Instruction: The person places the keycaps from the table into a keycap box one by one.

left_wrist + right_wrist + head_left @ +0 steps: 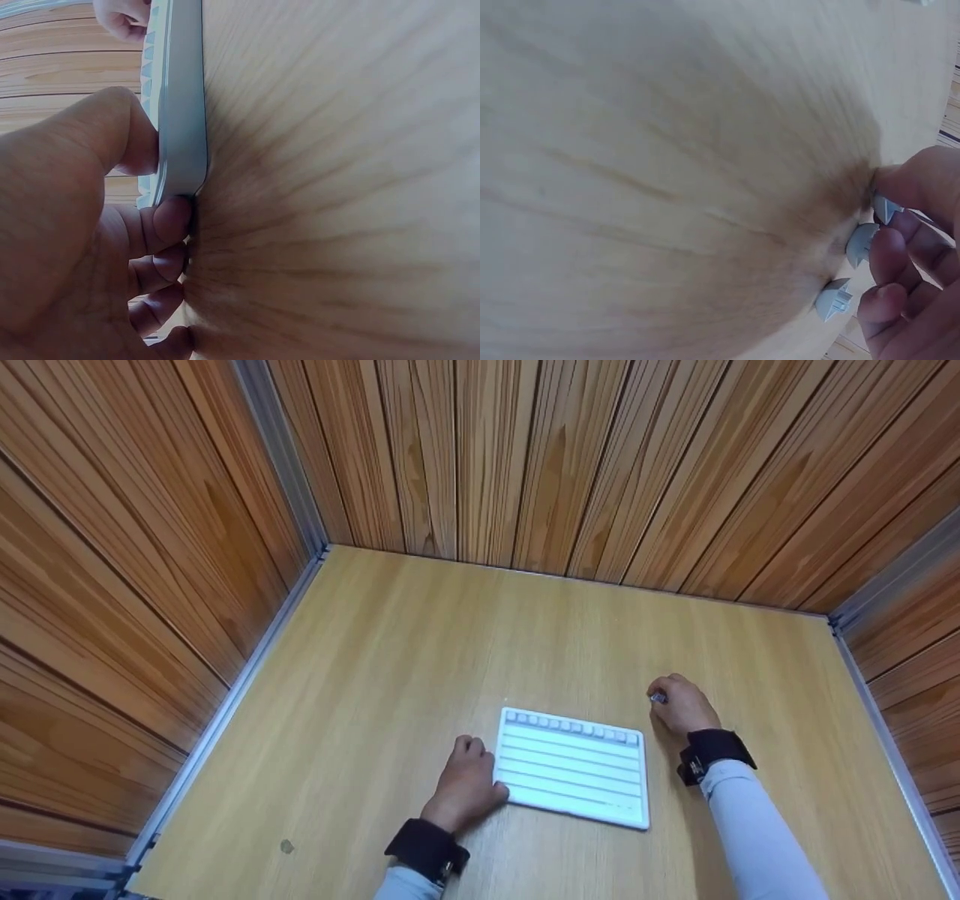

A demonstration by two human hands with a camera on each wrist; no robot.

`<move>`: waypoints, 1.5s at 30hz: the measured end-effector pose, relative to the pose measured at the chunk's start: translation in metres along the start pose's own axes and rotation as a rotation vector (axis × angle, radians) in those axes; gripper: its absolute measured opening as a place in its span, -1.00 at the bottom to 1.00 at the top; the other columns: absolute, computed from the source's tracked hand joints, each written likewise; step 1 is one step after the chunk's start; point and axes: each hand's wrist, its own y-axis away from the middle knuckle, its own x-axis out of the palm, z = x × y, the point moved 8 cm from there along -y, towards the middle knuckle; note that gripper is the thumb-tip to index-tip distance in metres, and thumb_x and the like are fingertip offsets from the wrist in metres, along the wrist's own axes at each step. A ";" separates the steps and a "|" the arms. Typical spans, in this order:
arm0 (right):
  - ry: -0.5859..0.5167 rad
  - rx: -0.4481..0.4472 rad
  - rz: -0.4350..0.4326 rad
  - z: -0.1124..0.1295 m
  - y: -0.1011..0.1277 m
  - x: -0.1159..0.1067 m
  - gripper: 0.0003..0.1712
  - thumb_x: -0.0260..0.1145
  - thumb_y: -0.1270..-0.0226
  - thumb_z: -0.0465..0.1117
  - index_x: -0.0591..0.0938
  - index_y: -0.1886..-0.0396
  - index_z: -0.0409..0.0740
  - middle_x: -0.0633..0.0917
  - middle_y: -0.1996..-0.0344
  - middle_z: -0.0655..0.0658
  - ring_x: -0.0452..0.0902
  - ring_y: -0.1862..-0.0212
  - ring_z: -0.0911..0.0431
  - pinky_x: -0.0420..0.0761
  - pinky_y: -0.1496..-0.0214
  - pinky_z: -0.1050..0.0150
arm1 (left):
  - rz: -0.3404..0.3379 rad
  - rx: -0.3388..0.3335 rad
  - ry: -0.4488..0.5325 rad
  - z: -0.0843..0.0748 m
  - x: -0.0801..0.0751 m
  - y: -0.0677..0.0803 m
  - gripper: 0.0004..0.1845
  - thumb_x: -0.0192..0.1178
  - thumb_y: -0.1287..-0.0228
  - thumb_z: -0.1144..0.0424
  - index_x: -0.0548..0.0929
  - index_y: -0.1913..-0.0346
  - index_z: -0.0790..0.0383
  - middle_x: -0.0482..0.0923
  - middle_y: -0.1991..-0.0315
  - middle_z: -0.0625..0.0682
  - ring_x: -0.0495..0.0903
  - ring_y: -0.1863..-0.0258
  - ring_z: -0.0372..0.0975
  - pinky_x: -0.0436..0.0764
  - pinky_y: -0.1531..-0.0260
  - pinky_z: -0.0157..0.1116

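Observation:
A white tray (570,769) with several ruled rows lies flat on the wooden table (420,645); a line of small grey caps (570,727) fills its far row. My left hand (466,780) grips the tray's near-left corner (180,112), thumb on its top face and curled fingers (171,219) against its edge. To the right of the tray's far corner, my right hand (667,697) rests curled on the table. Its thumb and fingers pinch one small grey cap (886,208). Two more caps (834,298) lie on the table under the fingers.
Wood-panelled walls with aluminium rails (225,705) close the table in on the left, back and right. A small speck (286,847) lies near the front left edge.

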 end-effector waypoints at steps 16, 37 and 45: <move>-0.090 0.039 -0.015 0.002 0.010 0.001 -0.83 0.25 -0.30 -0.37 0.54 0.13 -0.27 0.54 0.17 -0.24 0.47 0.13 -0.10 0.47 0.13 0.08 | -0.013 -0.001 0.005 0.001 0.000 -0.001 -0.60 0.28 -0.08 0.12 0.67 0.12 0.38 0.48 -0.07 0.19 0.26 -0.28 0.02 0.40 -0.24 -0.13; -0.250 -0.002 -0.058 0.021 0.044 -0.005 -0.65 0.24 -0.36 -0.39 0.62 -0.13 -0.20 0.60 -0.01 -0.21 0.50 0.01 -0.09 0.51 0.07 0.17 | -0.011 -0.006 0.019 0.002 -0.001 -0.001 -0.61 0.25 -0.08 0.13 0.67 0.13 0.38 0.45 -0.07 0.16 0.24 -0.27 0.00 0.42 -0.22 -0.12; -0.261 -0.065 -0.086 0.048 0.049 0.001 -0.71 0.32 -0.31 -0.40 0.67 -0.03 -0.22 0.63 0.06 -0.15 0.52 0.07 0.00 0.52 0.07 0.26 | -0.015 0.028 -0.033 0.000 0.002 -0.002 -0.61 0.23 -0.07 0.12 0.66 0.17 0.39 0.46 0.00 0.17 0.24 -0.25 0.02 0.36 -0.23 -0.15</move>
